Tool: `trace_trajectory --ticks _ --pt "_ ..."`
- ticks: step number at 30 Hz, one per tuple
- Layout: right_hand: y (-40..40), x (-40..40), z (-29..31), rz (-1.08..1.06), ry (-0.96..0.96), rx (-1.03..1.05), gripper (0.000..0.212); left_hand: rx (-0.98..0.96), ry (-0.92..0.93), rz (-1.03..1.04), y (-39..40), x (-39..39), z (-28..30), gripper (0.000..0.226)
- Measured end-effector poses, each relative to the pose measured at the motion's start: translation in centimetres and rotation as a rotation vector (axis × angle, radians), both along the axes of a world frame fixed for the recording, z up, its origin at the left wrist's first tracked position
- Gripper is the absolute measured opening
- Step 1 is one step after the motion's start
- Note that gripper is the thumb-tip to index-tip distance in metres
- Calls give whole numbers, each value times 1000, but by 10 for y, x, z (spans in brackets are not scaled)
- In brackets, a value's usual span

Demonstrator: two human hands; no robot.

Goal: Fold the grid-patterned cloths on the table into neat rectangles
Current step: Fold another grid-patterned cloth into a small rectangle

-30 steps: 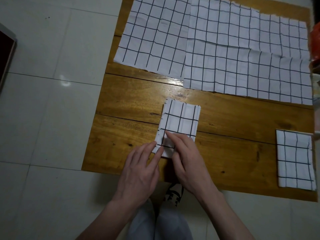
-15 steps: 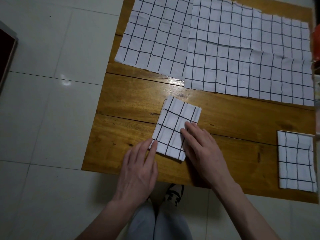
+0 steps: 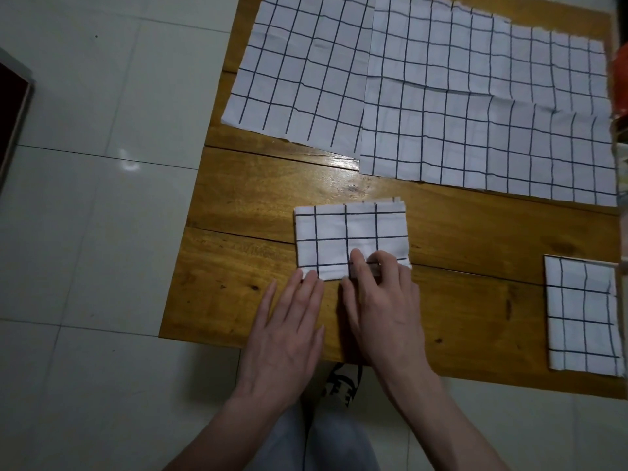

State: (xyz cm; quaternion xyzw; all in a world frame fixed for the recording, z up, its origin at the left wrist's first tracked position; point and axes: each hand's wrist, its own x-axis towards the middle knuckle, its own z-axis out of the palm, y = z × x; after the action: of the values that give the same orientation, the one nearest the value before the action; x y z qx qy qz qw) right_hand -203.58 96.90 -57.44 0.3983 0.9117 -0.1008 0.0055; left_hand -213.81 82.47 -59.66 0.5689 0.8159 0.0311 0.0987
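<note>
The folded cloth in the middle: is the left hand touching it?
Touching. The head view shows the left hand with straight fingertips lying on the near edge of the folded cloth.

The small folded white cloth with dark grid lines (image 3: 350, 239) has turned from tilted upright to lying crosswise, square to the wooden worktop (image 3: 238, 266) front edge. The right hand (image 3: 380, 300) fingers have curled onto its near edge; the left hand (image 3: 289, 328) fingertips now touch its near-left corner.
</note>
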Motion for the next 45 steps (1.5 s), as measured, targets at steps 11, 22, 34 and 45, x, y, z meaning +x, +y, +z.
trace_trajectory --ticks 11,22,34,45 --pt "-2 8 -10 6 -23 49 55 -7 -18 21 -4 -8 -2 67" --pt "2 11 -11 18 -5 63 56 -12 -5 38 0 -8 -2 64" --pt "1 10 -14 3 -6 63 57 36 -40 -35 16 -5 -5 65" --pt "7 21 -17 29 -19 90 57 27 -77 109 9 -14 -8 63"
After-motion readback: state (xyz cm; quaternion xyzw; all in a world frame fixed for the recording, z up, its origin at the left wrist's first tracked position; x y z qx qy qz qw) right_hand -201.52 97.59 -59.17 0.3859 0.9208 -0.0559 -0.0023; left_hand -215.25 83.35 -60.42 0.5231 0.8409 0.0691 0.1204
